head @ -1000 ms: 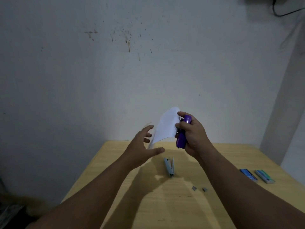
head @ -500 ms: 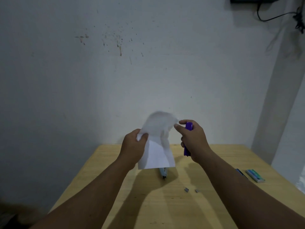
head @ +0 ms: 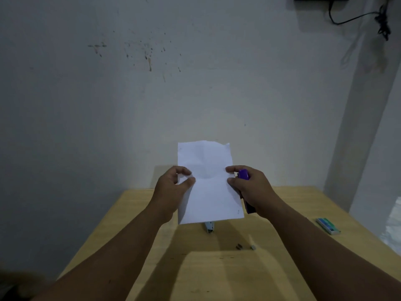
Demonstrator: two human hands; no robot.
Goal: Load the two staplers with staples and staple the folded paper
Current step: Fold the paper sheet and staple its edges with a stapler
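Note:
I hold a white creased sheet of paper (head: pixel 208 183) upright above the table, spread flat toward me. My left hand (head: pixel 173 187) pinches its left edge. My right hand (head: pixel 249 187) grips a purple stapler (head: pixel 245 192) in its palm while thumb and forefinger pinch the paper's right edge. A light blue stapler (head: pixel 208 227) lies on the wooden table (head: pixel 217 268) just below the paper, mostly hidden by the sheet.
A staple box (head: pixel 328 225) lies near the table's right edge. Two small staple strips (head: pixel 239 247) and another strip (head: pixel 253 247) rest on the table right of the blue stapler. A grey wall stands close behind the table.
My left hand took hold of the paper's left edge. The sheet, earlier hanging curled from my right hand, is now opened out flat between both hands.

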